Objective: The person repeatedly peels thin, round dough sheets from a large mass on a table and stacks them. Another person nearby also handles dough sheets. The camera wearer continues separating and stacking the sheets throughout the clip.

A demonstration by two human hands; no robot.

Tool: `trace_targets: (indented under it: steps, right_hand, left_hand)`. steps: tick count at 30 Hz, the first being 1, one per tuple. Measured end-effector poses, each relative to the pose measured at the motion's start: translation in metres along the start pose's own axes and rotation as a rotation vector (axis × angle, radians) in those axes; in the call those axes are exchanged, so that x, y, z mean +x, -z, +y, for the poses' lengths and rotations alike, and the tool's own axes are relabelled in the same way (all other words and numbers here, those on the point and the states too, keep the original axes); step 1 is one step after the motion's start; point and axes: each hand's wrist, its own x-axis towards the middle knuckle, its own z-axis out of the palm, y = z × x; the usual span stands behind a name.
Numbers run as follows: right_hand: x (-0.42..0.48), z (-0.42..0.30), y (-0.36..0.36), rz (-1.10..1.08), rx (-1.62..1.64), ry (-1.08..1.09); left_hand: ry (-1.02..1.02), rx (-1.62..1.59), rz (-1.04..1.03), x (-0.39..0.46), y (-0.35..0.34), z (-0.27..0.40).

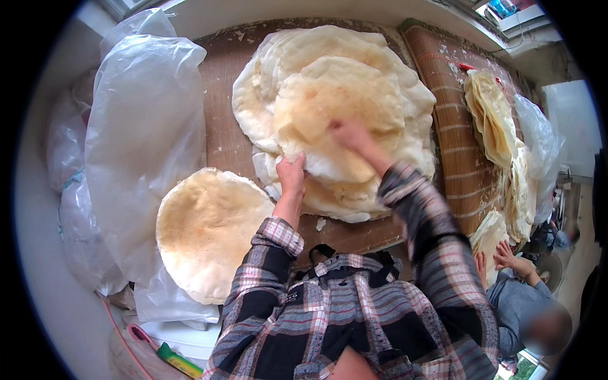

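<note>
A broad pile of thin round flatbreads (332, 42) lies on a brown slatted mat before me. My left hand (291, 178) grips the near left edge of a smaller round flatbread (342, 99) on top, thumb above and fingers hidden below. Over the middle of that sheet is my right hand (349, 135), blurred and curled; whether it touches the bread or holds anything cannot be told. Beside my left forearm, a separate round flatbread (209, 232) lies partly over clear plastic.
Large plastic bags (147, 118) stand at the left. On the right are another slatted mat (456, 137), folded flatbreads (489, 114) and a plastic bag (536, 137). A co-worker's hands (508, 256) are near a flatbread stack (489, 232) at the lower right.
</note>
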Motion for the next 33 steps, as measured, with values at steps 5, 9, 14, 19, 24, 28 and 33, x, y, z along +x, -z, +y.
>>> trace_targets:
  steps: [5, 9, 14, 19, 24, 28, 33]
  right_hand:
    - [0.040, -0.077, 0.192, 0.045, 0.438, -0.035]
    - [0.044, -0.073, 0.160, 0.094, -0.041, 0.070]
    - [-0.016, -0.034, 0.025, -0.131, 0.098, -0.277]
    - [-0.036, -0.089, -0.019, 0.004, -0.013, -0.235]
    - [0.001, -0.043, 0.007, -0.235, 0.082, -0.307]
    - [0.002, -0.043, 0.012, -0.248, 0.150, -0.113]
    - [-0.026, -0.095, -0.012, -0.100, -0.169, -0.027]
  left_hand:
    - [0.022, 0.000, 0.046, 0.000, 0.007, 0.006]
    - [-0.008, -0.022, 0.066, -0.003, -0.007, 0.011]
    - [-0.152, 0.162, 0.107, -0.009, -0.014, 0.002]
    - [-0.119, 0.345, 0.233, -0.003, -0.014, -0.008]
    - [-0.265, 0.423, 0.315, -0.003, -0.017, -0.013]
    - [-0.154, 0.336, 0.186, 0.010, -0.003, -0.032]
    - [-0.283, 0.460, 0.273, -0.001, -0.016, -0.015]
